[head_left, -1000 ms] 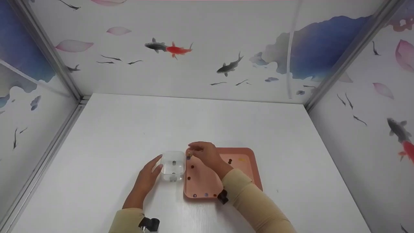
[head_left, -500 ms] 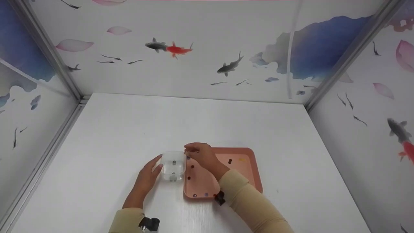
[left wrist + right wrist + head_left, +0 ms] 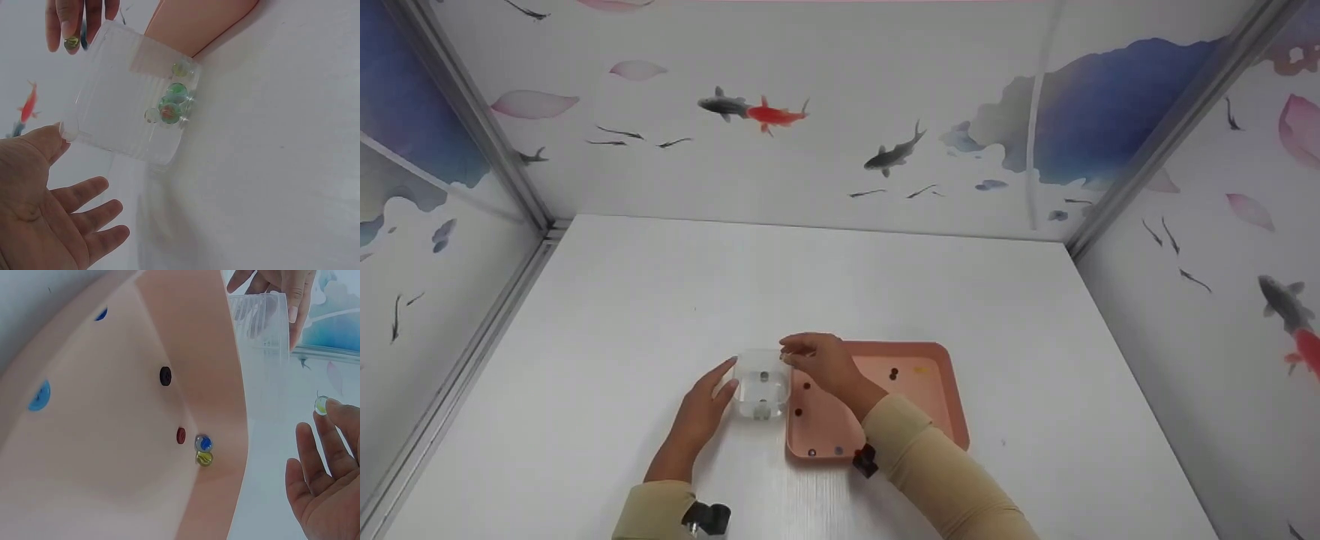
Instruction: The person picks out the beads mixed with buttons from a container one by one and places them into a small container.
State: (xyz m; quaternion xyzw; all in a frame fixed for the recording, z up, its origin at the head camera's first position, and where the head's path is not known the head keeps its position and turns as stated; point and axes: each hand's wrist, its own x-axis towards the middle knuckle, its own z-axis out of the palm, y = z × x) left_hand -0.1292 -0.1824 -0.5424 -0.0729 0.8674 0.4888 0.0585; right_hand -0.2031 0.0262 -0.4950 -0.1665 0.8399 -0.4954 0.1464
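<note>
My right hand [image 3: 829,364] pinches a clear glass marble with a yellow swirl [image 3: 321,405] between thumb and finger, at the right rim of a clear plastic box [image 3: 750,390]. Several glass marbles [image 3: 170,112] sit on the bottom of this box, some with green and orange inside. At the box's left side is my left hand [image 3: 701,409], thumb at the rim and the other fingers spread and relaxed. The pink tray [image 3: 836,420] stands right beside the box. Against its wall in the right wrist view lie a blue-swirled marble [image 3: 204,443] and a yellow one [image 3: 205,458].
Buttons lie about the tray, among them a black one [image 3: 165,376], a red one [image 3: 180,435] and a light blue one [image 3: 40,396]. Dark pieces [image 3: 893,373] are near its far right. White table [image 3: 810,285] surrounds everything, with printed panels [image 3: 825,150] behind and at both sides.
My right hand has moved left with the marble, from over the tray's far left corner to the box's rim. My left hand and the box have stayed put.
</note>
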